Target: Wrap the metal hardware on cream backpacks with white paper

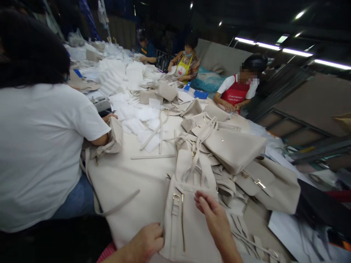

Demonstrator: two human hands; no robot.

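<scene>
A beige backpack (pixel 196 226) lies front side up at the table's near edge. On its face are a gold buckle (pixel 176 198) on a strap and a gold zipper (pixel 182 223); its flap and straps (pixel 193 168) spread out beyond its top. At the bag's lower left edge, my left hand (pixel 146 241) is closed on it, the fingertips partly hidden. Over the upper right part of the bag hovers my right hand (pixel 214 215), fingers loosely bent and slightly apart. I see nothing in it, and whether it touches the bag is unclear.
More beige bags (pixel 233 146) are heaped beyond and right of the backpack. Loose straps (pixel 160 137) and white paper sheets (pixel 139 118) lie mid-table. At the left, a person in a white shirt (pixel 46 146) handles another bag (pixel 113 138). Several people work along the far side.
</scene>
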